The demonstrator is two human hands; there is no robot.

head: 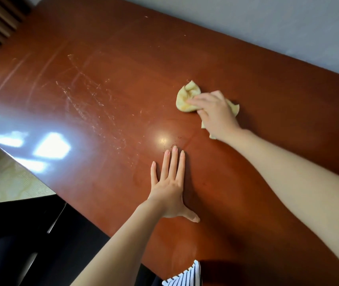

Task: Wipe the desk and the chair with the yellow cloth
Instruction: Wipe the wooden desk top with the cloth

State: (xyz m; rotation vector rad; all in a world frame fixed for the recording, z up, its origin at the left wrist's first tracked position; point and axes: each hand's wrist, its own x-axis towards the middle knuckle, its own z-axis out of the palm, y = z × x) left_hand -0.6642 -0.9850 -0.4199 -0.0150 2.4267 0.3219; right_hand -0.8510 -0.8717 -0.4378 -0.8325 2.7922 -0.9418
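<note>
**A:** Where is the crumpled yellow cloth (pixel 187 96) kept?

**B:** It is bunched under the right hand (pixel 216 114), gripped by curled fingers and pressed onto the far part of the glossy reddish-brown wooden table (pixel 102 79), near the grey wall (pixel 267 27). The left hand (pixel 169 186) is laid flat, fingers straight and spread, nearer the front edge.

**A:** What could be spoiled from here?

**B:** With the cloth so bunched, only a narrow strip is probably covered per stroke, so patches may be missed, chiefly the pale scratched streaks (pixel 86 96) further left. Grit could be dragged and fresh marks made. Prints may be left by the flat palm.
</note>
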